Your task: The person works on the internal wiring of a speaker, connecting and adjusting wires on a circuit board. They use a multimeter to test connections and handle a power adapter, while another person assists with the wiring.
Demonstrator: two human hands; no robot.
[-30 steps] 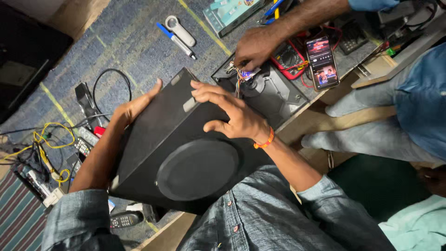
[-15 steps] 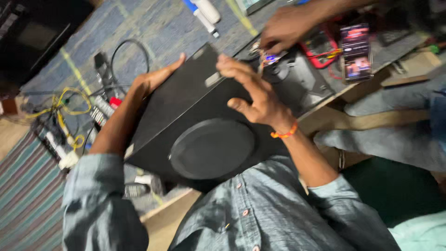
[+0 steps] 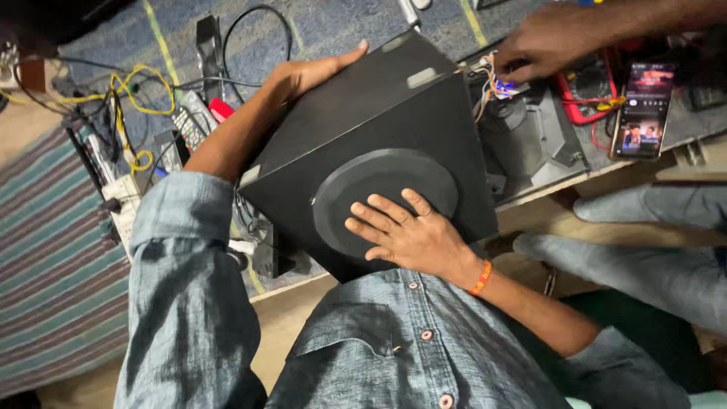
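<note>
The black speaker box (image 3: 363, 144) is held tilted against the person's chest, above the denim shirt (image 3: 363, 356), its round grey cone face (image 3: 382, 197) turned up toward the camera. The right hand (image 3: 405, 231) lies flat on that round face, fingers spread. The left hand (image 3: 310, 74) is open against the box's far upper side, steadying it. Two pale rectangular labels sit on the top panel (image 3: 420, 77). Beyond, another person's hand (image 3: 545, 38) touches coloured wires (image 3: 492, 83) at an opened grey housing (image 3: 530, 136); a lit phone (image 3: 644, 110) lies just beside a red meter (image 3: 587, 91).
</note>
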